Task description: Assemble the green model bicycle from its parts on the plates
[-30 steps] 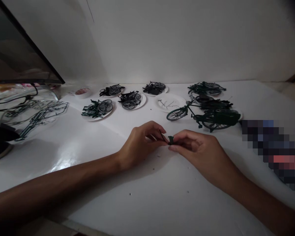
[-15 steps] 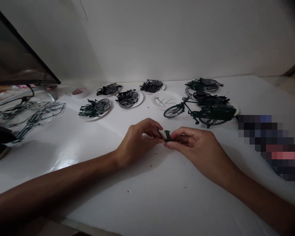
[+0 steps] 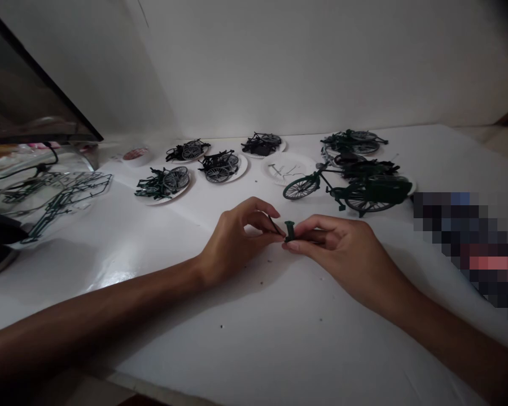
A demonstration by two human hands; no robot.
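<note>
My left hand (image 3: pixel 241 237) pinches a thin dark rod-like part (image 3: pixel 276 225), its tip against a small dark green piece. Between the thumb and fingers of my right hand (image 3: pixel 334 239) is that small green plastic part (image 3: pixel 290 229), held upright and flared at its top. The two hands nearly meet above the white table. Just beyond them stands a dark green model bicycle (image 3: pixel 347 194) with spoked wheels and a box-like piece over its rear wheel. The finer shape of the pinched parts is too small to make out.
Paper plates with model bicycle parts line the back, among them a left plate (image 3: pixel 169 197) and a plate with thin pieces (image 3: pixel 275 179). Green part frames (image 3: pixel 63 197) lie at left near a monitor (image 3: pixel 29 79). A small bowl (image 3: pixel 136 158) sits behind. Tiny specks dot the tabletop (image 3: pixel 186 338).
Both hands stay close together with the same parts. The thin rod tilts slightly differently against the green part. The view has shifted a little.
</note>
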